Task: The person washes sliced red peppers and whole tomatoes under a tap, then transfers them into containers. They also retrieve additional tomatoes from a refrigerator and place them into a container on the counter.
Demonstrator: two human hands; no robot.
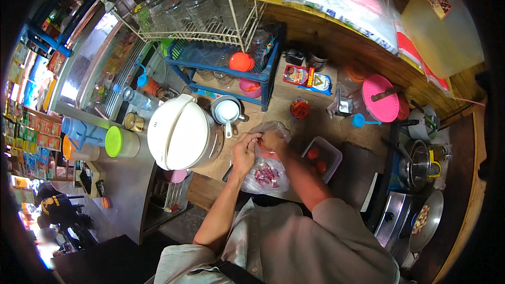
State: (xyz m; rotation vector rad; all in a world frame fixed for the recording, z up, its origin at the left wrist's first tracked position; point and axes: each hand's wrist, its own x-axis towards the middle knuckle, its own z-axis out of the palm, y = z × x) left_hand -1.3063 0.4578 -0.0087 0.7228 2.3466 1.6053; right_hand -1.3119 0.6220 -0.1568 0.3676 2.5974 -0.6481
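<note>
My left hand [244,152] and my right hand [273,141] meet over a clear plastic bag [279,127] on the worktop. Between the left fingertips and the curled right fingers shows a small dark red piece, too hidden to name. Red pieces [269,153] lie just under my right hand. Closer to my body, chopped purple-red onion or shallot [266,176] rests in or on clear plastic [247,183]. Beside my right forearm stands a translucent purple tub [335,156] holding several tomatoes [313,153]. A dark handle [227,174] pokes out beside my left wrist.
Left of my hands stands a large white rice cooker [179,132], near a small pot [226,110] with a white ladle. Ahead are a cup of red chillies [300,109] and a blue rack [221,65]. A wok [428,221] sits on the stove [390,217] at right.
</note>
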